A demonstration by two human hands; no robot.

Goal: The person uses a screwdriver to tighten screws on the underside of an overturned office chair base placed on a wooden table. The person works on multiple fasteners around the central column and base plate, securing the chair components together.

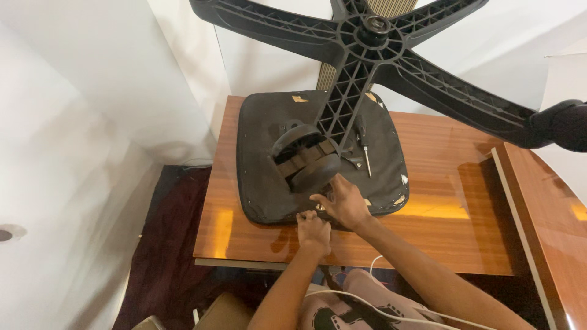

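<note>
Tabletop (465, 201): glossy reddish-brown wood, bright glare patches on the surface.
Second wooden surface (544, 201): adjoins at right, edge raised.
Rug (165, 244): dark maroon, on the floor at left.
Walls (79, 91): white.
Cable (379, 311): white, at bottom.

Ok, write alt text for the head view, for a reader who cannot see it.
An office chair lies upside down on a glossy wooden table, its black five-arm base raised toward the camera. The left hand and right hand touch the seat's near edge beside a caster.
</note>
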